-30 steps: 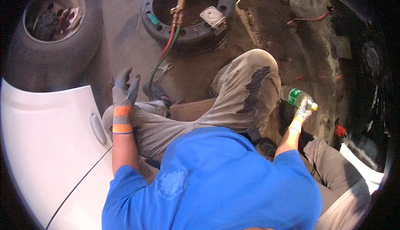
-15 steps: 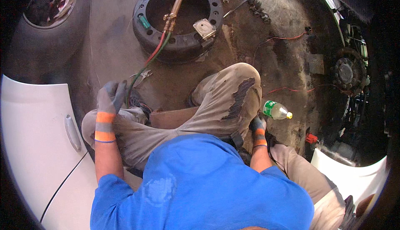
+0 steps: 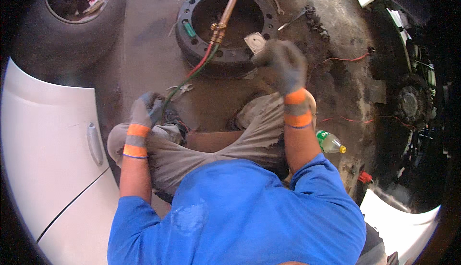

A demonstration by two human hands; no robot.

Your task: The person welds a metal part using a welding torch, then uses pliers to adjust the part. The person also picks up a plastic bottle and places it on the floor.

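Note:
My left hand (image 3: pixel 148 109), in a grey glove with an orange-banded cuff, is raised over my left knee with its fingers curled. The green hose (image 3: pixel 175 91) passes by its fingertips; whether they touch it I cannot make out. My right hand (image 3: pixel 283 65), gloved alike and smeared by motion, is held out in front of my right knee. Beyond it, a flat pale square object with a round middle (image 3: pixel 255 42) rests on the rim of a large brake drum (image 3: pixel 188 52). A brass gas torch (image 3: pixel 229 10) with red and green hoses lies across the drum, near a small green object (image 3: pixel 189 29).
A clear bottle with a green label (image 3: pixel 331 143) lies right of my knee. A wrench (image 3: pixel 276 1) and a dark chain-like heap (image 3: pixel 317 24) are beyond the drum. Large tyre (image 3: pixel 33 39) and white door panel (image 3: pixel 53 135) are at left. Red wire (image 3: pixel 348 59) crosses the floor.
My right hand has come up from beside my right thigh, near the bottle, and reached forward toward the drum. My left hand stays over my left knee. The whole view has shifted slightly.

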